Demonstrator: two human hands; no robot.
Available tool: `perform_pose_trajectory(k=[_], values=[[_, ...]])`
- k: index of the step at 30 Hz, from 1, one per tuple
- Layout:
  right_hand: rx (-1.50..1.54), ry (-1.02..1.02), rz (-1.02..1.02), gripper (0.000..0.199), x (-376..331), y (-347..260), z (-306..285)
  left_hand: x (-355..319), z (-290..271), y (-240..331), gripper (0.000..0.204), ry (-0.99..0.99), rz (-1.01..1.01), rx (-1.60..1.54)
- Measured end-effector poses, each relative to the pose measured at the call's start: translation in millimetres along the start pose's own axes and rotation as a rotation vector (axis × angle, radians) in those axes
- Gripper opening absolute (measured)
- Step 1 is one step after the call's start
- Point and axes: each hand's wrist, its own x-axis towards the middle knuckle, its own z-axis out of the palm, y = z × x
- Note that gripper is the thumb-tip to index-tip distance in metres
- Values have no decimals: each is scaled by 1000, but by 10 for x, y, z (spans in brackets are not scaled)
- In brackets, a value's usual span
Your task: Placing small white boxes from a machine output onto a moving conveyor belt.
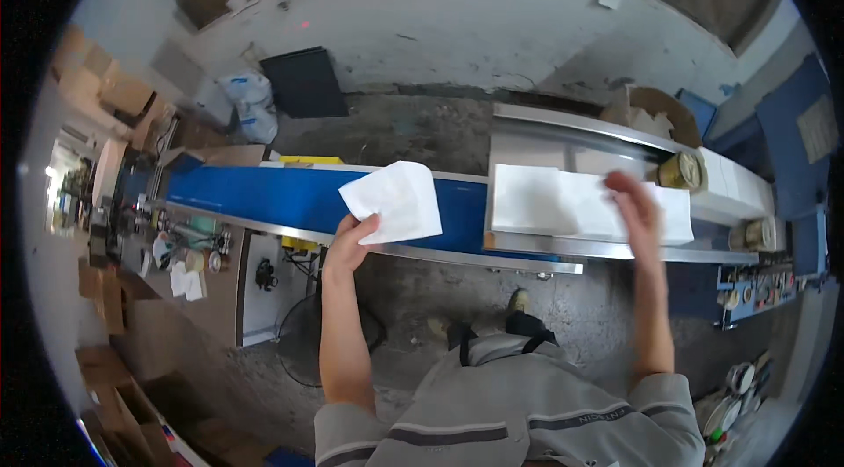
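White sheet point(397, 201) partly behind left hand point(349, 244)

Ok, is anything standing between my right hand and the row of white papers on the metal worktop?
Nothing visible does: your right hand, motion-blurred, shows over the white papers, though contact can't be told. The tan cylinder sits beyond, to the right, not between them.

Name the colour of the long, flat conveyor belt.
The long, flat conveyor belt is blue, best seen in the head view.
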Motion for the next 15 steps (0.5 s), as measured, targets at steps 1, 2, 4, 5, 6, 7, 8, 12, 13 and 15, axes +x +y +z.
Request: perform_pose_trajectory(k=[1,2,4,5,6,7,8,12,13,15], values=[[148,-143,40,36,-7,-104,425,-117,20,63,65,1,19,-15],[228,-245,150,43,-4,-159,815,-224,60,115,65,-52,72,-33],[383,-387,446,68,3,17,1586,-475,125,244,65,-118,115,-42],[547,-459,550,72,13,163,1943,-574,145,293,65,-120,130,-50],[713,-539,659,75,10,208,2261,-695,130,334,64,-122,135,18],[792,-613,665,77,-1,101,2487,-790,86,350,64,-123,134,82],[874,-694,674,78,-21,-42,2680,-895,29,396,64,-104,118,166],[754,-720,539,98,-130,-268,3156,-1197,-338,475,69,-4,124,291],[751,-733,543,98,-192,-272,3266,-1277,-422,503,71,-8,122,286],[643,-816,401,104,-314,-332,3521,-1393,-690,512,75,18,120,357]])
